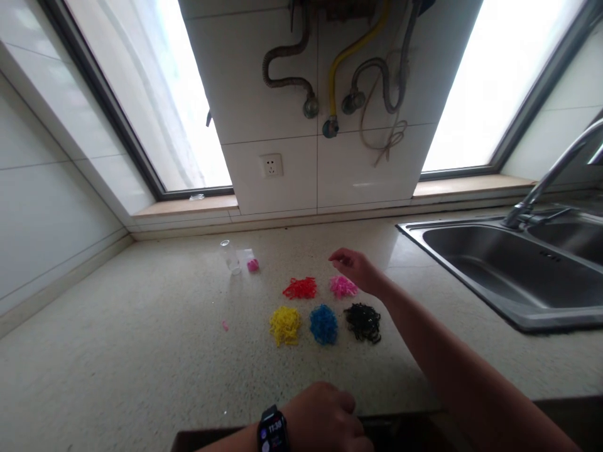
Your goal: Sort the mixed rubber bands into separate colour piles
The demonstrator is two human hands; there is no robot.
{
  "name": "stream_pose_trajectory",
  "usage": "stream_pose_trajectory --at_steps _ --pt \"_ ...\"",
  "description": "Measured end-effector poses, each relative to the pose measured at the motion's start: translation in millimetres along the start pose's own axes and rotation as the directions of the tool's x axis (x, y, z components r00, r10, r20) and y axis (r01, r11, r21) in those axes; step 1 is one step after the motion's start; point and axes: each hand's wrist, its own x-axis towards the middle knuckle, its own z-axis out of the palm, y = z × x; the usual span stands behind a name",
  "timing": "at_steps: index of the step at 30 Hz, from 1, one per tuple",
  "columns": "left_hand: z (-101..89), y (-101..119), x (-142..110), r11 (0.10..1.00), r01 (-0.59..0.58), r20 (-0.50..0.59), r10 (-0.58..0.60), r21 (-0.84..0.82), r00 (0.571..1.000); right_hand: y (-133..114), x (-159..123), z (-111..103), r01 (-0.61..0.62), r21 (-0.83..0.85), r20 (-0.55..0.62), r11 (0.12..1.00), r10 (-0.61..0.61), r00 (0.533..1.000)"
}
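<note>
My right hand (pixel 352 263) hovers over the far side of a pile of small pink bands (pixel 343 286), its fingers bent and thumb and forefinger close together. Whether anything is between the fingertips is too small to see. Around that pile on the counter lie heaps of red bands (pixel 301 288), yellow bands (pixel 285 325), blue bands (pixel 323 324) and black bands (pixel 363 322). My left hand (pixel 325 417), with a black smartwatch (pixel 272 430) on its wrist, rests at the counter's front edge. Its fingers curl down into a loose fist and show no object.
A clear tube-like container (pixel 230 258) stands at the back left beside a small pink lump (pixel 253 265). A stray pink piece (pixel 225 326) lies on the speckled counter (pixel 141 351). The steel sink (pixel 490 270) and its faucet (pixel 541 182) are at right; hoses (pixel 332 81) hang on the wall.
</note>
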Motion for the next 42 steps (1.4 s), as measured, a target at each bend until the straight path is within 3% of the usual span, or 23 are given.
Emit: stream_pose_trajectory --at_steps 3,6,9,11,17,21,24,28,32,35,38,40,42 --pt "-7.4 4 2 0.999 0.013 -0.035 -0.011 0.051 0.999 -56 1 36 0.15 -0.047 0.247 0.988 -0.134 0.96" --pt "-11.0 6 3 0.996 0.011 -0.082 -0.004 0.086 0.997 -99 3 82 0.345 -0.072 0.445 0.936 -0.279 0.851" --pt "-11.8 7 4 0.997 -0.001 -0.115 0.01 0.081 0.993 -122 6 129 0.523 -0.155 0.593 0.838 -0.344 0.728" --pt "-11.3 7 4 0.997 0.007 -0.122 0.003 0.076 0.992 -130 8 157 0.568 -0.218 0.657 0.794 -0.311 0.687" --pt "-8.6 5 3 0.997 -0.013 -0.089 0.02 0.078 0.996 -144 9 208 0.585 -0.348 0.712 0.733 -0.199 0.673" --pt "-5.7 5 4 0.993 -0.005 -0.004 0.006 0.119 1.0 -151 11 226 0.546 -0.36 0.726 0.756 -0.141 0.673" --pt "-4.2 6 4 0.994 -0.009 -0.034 0.013 0.112 0.999 -151 12 231 0.512 -0.36 0.733 0.78 -0.103 0.673" --pt "-7.4 6 4 0.997 -0.027 -0.094 0.034 0.077 0.995 -144 7 217 0.535 -0.319 0.704 0.782 -0.182 0.687" --pt "-10.8 5 3 0.997 -0.017 -0.055 0.021 0.081 0.998 -123 4 168 0.518 -0.266 0.58 0.813 -0.294 0.76" --pt "-9.2 5 3 0.995 -0.026 -0.078 0.034 0.098 0.996 -90 5 110 0.33 -0.235 0.434 0.914 -0.205 0.877" --pt "-5.5 5 4 0.993 -0.016 -0.13 0.032 0.12 0.991 -42 3 46 0.052 -0.083 0.302 0.995 -0.024 0.953" --pt "-2.8 6 4 0.991 -0.005 -0.162 0.028 0.137 0.986 -9 -4 7 -0.099 -0.054 0.167 0.994 0.107 0.98" --pt "-0.6 6 3 0.989 -0.008 -0.185 0.036 0.147 0.982 21 -14 -24 -0.151 -0.101 0.081 0.983 0.159 0.984"
